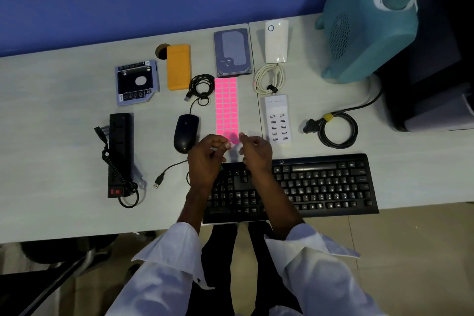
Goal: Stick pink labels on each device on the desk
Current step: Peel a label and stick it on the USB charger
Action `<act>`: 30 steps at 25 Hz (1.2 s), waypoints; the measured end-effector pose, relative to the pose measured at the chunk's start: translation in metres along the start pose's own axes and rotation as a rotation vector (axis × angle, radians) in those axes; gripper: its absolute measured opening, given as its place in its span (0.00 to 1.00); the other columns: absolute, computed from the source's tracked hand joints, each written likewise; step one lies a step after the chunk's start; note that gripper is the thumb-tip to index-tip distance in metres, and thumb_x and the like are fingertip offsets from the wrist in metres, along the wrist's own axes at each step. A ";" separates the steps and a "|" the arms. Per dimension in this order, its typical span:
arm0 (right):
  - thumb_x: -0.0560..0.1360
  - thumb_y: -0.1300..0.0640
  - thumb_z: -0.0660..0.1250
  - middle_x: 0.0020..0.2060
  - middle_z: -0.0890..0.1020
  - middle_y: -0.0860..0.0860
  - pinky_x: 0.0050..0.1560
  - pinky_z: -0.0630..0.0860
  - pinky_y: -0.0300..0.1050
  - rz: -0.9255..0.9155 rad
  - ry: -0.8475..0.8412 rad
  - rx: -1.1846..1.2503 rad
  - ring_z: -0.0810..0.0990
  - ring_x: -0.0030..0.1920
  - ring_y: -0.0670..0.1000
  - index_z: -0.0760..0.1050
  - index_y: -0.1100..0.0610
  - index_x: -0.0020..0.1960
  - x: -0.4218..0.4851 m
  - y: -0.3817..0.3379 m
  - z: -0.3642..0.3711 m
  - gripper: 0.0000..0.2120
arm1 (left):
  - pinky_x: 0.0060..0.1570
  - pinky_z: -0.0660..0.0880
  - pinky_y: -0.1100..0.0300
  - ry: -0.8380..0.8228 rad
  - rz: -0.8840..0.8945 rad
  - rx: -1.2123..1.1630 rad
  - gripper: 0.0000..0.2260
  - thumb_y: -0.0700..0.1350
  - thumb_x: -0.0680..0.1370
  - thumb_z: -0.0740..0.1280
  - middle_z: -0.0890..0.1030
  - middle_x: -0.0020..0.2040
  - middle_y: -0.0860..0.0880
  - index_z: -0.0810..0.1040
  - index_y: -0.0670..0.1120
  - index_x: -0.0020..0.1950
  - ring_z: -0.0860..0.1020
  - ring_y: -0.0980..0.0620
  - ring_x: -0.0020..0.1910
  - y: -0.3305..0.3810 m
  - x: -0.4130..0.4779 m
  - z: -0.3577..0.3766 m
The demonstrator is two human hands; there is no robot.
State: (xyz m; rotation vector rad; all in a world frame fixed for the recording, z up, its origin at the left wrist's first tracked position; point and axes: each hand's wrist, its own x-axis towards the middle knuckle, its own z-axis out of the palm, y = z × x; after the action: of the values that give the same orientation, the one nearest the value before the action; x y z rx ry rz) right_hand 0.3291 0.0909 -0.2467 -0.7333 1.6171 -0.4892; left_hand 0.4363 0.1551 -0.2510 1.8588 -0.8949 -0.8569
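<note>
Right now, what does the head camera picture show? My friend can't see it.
The left hand and right hand meet at the near end of a pink label sheet, beyond a keyboard. Around it on the desk lie a mouse, hard drive, USB charger and power strip.

The white multi-port charger (276, 118) carries faint grey lettering along its top that seems to read "USB Charger". The black keyboard (320, 182) bears a small round HP logo on its upper edge; its key legends are too small to read. A ring symbol marks the white device (276, 41).
</note>
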 end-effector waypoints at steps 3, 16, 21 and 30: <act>0.74 0.58 0.71 0.33 0.84 0.50 0.27 0.70 0.37 0.070 -0.179 0.146 0.77 0.28 0.48 0.84 0.58 0.44 -0.003 -0.008 -0.025 0.04 | 0.33 0.76 0.66 -0.069 0.037 -0.010 0.03 0.37 0.77 0.73 0.85 0.45 0.47 0.83 0.41 0.50 0.83 0.48 0.37 0.012 0.008 0.016; 0.71 0.65 0.74 0.35 0.84 0.58 0.23 0.69 0.33 -0.010 0.082 0.315 0.77 0.23 0.43 0.84 0.67 0.48 0.029 -0.023 -0.120 0.07 | 0.57 0.74 0.48 -0.010 0.037 0.472 0.36 0.52 0.72 0.75 0.73 0.64 0.40 0.66 0.44 0.76 0.72 0.40 0.64 0.037 0.044 0.139; 0.70 0.60 0.77 0.35 0.85 0.53 0.26 0.68 0.37 0.015 0.122 0.344 0.77 0.27 0.47 0.86 0.61 0.46 0.049 -0.025 -0.135 0.06 | 0.48 0.75 0.48 -0.024 -0.032 0.620 0.48 0.58 0.68 0.77 0.70 0.63 0.40 0.56 0.47 0.81 0.73 0.38 0.61 0.048 0.055 0.166; 0.71 0.60 0.77 0.24 0.78 0.46 0.22 0.61 0.35 0.111 -0.068 0.407 0.64 0.19 0.42 0.84 0.58 0.43 0.056 -0.060 -0.104 0.03 | 0.55 0.79 0.51 -0.386 -0.657 -1.130 0.33 0.44 0.70 0.71 0.82 0.56 0.42 0.68 0.42 0.75 0.80 0.42 0.55 0.030 0.071 0.114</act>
State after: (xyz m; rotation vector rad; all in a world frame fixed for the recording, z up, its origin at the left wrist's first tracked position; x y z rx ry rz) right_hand 0.2342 -0.0002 -0.2276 -0.3492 1.4251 -0.6788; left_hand 0.3700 0.0386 -0.2812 0.9407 0.1165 -1.7012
